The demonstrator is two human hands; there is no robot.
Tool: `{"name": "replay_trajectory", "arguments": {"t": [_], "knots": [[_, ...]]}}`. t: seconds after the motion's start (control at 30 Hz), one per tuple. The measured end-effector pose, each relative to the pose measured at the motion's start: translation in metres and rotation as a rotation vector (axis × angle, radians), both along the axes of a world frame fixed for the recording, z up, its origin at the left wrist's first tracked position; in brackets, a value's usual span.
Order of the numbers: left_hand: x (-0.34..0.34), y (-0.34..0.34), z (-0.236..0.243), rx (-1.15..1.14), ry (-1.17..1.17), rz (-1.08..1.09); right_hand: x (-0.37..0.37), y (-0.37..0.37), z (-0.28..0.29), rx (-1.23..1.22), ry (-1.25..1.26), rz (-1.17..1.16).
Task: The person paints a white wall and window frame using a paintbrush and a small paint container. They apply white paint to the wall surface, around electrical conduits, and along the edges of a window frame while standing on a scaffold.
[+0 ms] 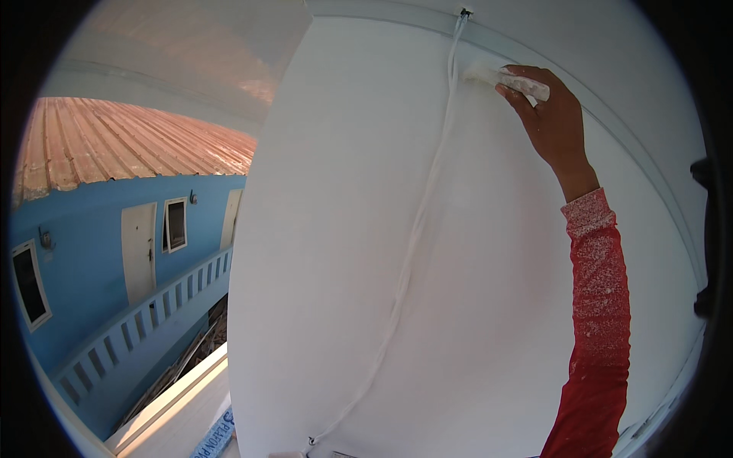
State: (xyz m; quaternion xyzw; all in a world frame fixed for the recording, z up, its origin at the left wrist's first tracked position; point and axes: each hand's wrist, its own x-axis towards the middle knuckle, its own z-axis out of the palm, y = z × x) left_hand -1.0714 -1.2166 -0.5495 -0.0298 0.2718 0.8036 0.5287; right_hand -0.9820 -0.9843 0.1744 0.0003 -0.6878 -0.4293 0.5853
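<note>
The right hand (pixel 551 114) is up high on the white wall (pixel 343 229), fingers curled tight around a small white sanding block (pixel 513 80) and pressing it flat against the surface. The block sits near the top of the wall, just below the white moulding (pixel 611 114) that runs along the upper edge, and just right of a white cable (pixel 416 229). A faint smear of white dust shows at the block's left end. The arm comes up from the lower right in a red sleeve (pixel 599 320), heavily speckled with white powder from the cuff down past the elbow.

That cable hangs from a small fixing (pixel 464 12) at the very top of the wall and trails down in a long loose curve to a second fixing (pixel 311 441) at the bottom edge. It lies against the wall all the way down.

The left hand is not in view.

Off to the left, well apart from the wall, stands a blue building (pixel 92 259) under a rusty corrugated roof (pixel 130 141). It has a pale door (pixel 139 252), a dark window (pixel 175 225) beside it, and another window (pixel 29 282) farther left. A blue railing with white balusters (pixel 145 320) runs along its walkway. Near the bottom, a pale ledge (pixel 172 404) juts out beside the wall's lower corner.
</note>
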Motion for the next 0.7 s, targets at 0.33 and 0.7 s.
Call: {"name": "replay_trajectory", "arguments": {"t": [0.33,0.7], "knots": [[0.003,-0.007,0.004,0.004,0.049,-0.015,0.006,0.024,-0.218,0.459,-0.398,-0.241],[0.005,-0.010,0.017,-0.014,-0.044,-0.054,0.026,-0.008,-0.219,-0.622,-0.599,0.076]]}}
